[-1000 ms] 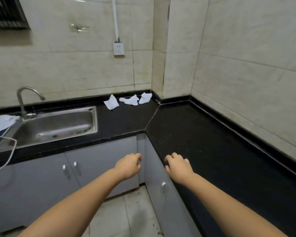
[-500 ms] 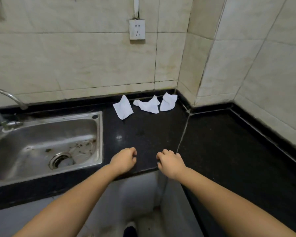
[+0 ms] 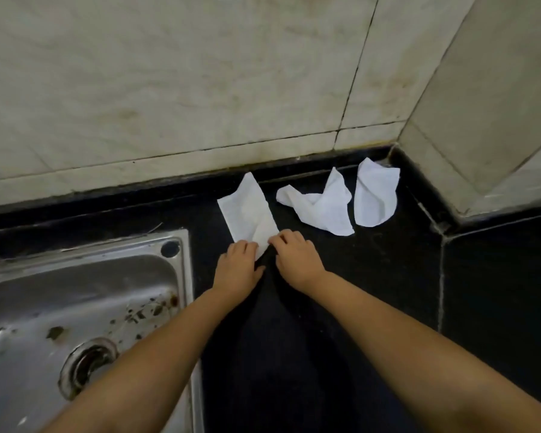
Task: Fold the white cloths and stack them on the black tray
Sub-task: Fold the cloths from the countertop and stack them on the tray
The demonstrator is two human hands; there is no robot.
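Observation:
Three white cloths lie on the black counter by the wall. The left cloth is a long flat piece. My left hand and my right hand are both at its near edge, fingers curled onto the corners, pinching it. A crumpled middle cloth and a curved right cloth lie further right, apart from my hands. No black tray is in view.
A steel sink with a drain sits at the left, its rim close to my left forearm. Tiled walls close the back, and a tiled corner pillar stands at the right. Dark counter extends to the right.
I have moved closer and leaned over the counter. Both hands travelled forward from the counter's front edge to the left cloth and took hold of its near edge.

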